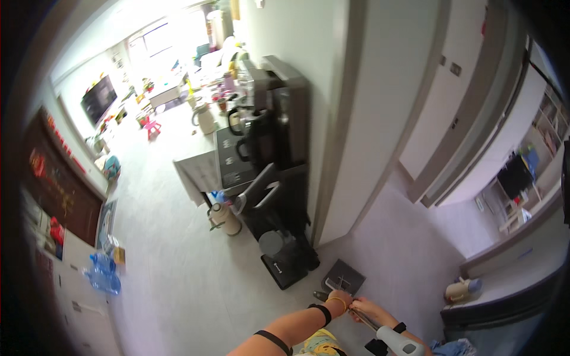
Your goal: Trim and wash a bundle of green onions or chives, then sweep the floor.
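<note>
My left hand is closed around a rod-like tool whose dark rounded end sticks out on the left. My right hand meets it and grips a metal pole that ends in a pale grey handle near my body. Just beyond both hands, a dark grey square piece, perhaps a dustpan, is at floor level. A pale part and thin lines show on it. My fingers hide how the pole and the dark-ended tool relate.
Left of my hands stand a black bin-like object and a beige thermos jug. Above them is a side table with kettles. Blue water bottles lie by the white cabinet. A wall corner rises ahead; another jug is at right.
</note>
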The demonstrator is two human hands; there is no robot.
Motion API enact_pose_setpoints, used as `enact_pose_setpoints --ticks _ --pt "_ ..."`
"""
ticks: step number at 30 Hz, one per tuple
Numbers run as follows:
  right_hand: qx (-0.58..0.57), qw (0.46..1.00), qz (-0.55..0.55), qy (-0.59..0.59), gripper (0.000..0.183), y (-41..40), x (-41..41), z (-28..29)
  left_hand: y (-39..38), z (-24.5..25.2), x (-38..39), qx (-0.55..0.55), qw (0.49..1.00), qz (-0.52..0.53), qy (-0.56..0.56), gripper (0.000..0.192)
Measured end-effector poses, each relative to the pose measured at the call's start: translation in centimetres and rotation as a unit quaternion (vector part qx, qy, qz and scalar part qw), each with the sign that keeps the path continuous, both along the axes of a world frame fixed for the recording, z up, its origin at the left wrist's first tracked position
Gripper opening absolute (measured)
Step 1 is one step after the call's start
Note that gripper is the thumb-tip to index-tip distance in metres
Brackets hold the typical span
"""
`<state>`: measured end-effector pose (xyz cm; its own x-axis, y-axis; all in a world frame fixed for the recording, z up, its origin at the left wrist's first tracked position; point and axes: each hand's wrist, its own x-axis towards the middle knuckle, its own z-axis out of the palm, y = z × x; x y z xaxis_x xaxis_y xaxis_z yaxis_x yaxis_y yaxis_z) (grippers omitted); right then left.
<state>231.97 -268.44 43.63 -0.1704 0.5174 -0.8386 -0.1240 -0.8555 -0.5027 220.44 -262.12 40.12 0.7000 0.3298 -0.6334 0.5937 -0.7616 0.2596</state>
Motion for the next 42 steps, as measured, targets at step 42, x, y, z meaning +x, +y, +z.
enact_pose_setpoints --ticks 42 --pt "-0.138 0.927 0.349 0.012 0.014 13.8 -56.4 -7.9 -35.4 4.1 -69.5 0.056 0.549 0.83 0.081 0.034"
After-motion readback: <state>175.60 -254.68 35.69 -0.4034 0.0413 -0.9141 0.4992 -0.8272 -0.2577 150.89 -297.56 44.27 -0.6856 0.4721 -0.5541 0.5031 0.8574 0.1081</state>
